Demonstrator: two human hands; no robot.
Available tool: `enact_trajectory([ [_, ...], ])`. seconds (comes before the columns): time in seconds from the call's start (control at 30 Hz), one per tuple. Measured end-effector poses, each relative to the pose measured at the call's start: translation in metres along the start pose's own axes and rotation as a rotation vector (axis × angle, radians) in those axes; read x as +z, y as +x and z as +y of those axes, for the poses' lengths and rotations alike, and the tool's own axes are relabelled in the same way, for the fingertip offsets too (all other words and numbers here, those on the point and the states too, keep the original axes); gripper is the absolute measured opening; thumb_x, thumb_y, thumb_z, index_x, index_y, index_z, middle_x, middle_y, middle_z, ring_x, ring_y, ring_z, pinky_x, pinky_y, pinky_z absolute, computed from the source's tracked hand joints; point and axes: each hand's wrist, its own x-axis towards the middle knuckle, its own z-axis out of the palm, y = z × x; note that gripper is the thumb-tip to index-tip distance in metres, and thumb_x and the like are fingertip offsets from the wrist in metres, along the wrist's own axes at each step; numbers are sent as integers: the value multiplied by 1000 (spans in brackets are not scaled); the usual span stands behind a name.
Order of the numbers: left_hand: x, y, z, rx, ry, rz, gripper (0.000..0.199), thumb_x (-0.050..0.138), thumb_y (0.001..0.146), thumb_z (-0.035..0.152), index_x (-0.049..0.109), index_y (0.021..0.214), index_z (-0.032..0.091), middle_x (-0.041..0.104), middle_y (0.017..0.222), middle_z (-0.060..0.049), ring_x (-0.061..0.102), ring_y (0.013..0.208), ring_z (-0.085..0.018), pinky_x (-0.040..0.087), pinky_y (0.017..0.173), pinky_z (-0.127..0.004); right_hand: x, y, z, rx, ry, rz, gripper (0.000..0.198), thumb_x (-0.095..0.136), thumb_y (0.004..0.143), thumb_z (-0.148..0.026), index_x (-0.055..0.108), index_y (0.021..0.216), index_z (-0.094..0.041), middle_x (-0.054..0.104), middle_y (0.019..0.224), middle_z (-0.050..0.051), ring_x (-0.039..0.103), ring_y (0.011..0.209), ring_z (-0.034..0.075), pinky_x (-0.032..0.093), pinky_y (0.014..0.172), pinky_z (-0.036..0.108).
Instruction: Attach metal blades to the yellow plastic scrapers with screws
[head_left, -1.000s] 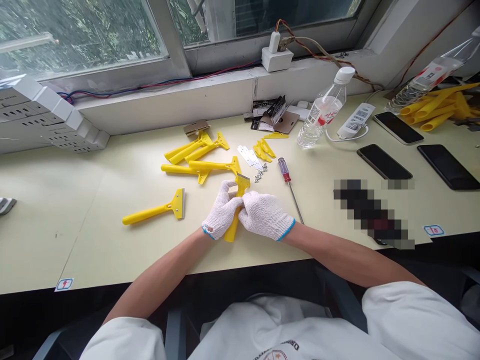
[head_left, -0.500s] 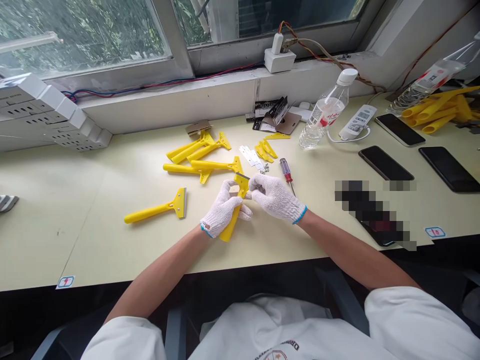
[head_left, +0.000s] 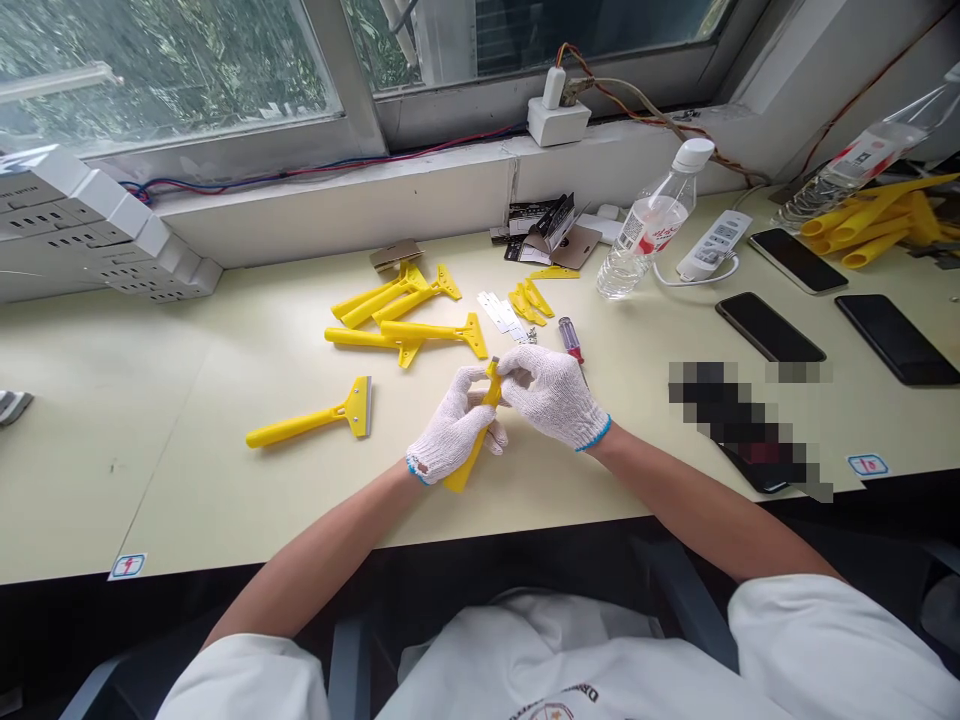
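Note:
My left hand [head_left: 452, 430], in a white knit glove, is wrapped round the handle of a yellow scraper [head_left: 466, 468], its head tilted up and seen nearly edge-on. At the head, the gloved fingers of my right hand [head_left: 556, 395] are pinched against its right side; any small part between them is hidden. A scraper with its blade fitted [head_left: 349, 410] lies to the left. Beyond my hands are several yellow scraper handles [head_left: 431, 330], white blades [head_left: 501, 315], yellow cover plates [head_left: 531, 300], small screws [head_left: 531, 337] and a screwdriver [head_left: 570, 338] with a clear-and-red handle.
A water bottle [head_left: 646, 225] and a white power strip [head_left: 714, 245] stand behind on the right, near several dark phones [head_left: 771, 327]. Black packaging [head_left: 551, 228] lies by the sill. White stacked boxes [head_left: 112, 225] are at far left. More yellow handles [head_left: 874, 225] lie at far right.
The scraper in my hands has turned, so its head now shows narrow instead of broad. Both hands have shifted slightly, staying together at the head.

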Motion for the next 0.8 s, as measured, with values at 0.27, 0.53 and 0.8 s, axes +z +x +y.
enact_trajectory([
  [0.27, 1, 0, -5, 13, 94, 52, 48, 72, 94, 23, 51, 137, 27, 75, 92, 2, 78, 62, -18, 68, 64, -35, 0, -3, 1, -53, -84, -21, 12, 61, 94, -14, 65, 101, -21, 75, 91, 4, 69, 78, 17, 56, 79, 30],
  [0.53, -4, -3, -8, 38, 317, 114, 52, 68, 93, 19, 59, 144, 27, 81, 103, -3, 73, 58, -14, 65, 59, -30, 0, -3, 3, 68, -93, -74, 8, 65, 98, -17, 60, 103, -20, 78, 96, 7, 77, 83, 21, 58, 78, 32],
  [0.8, -6, -5, -5, 36, 403, 86, 52, 68, 94, 20, 58, 145, 29, 80, 120, -7, 72, 59, -13, 64, 56, -29, -9, 7, 4, 194, -64, -108, 21, 79, 95, -22, 59, 95, -21, 75, 89, 4, 73, 80, 20, 57, 79, 34],
])
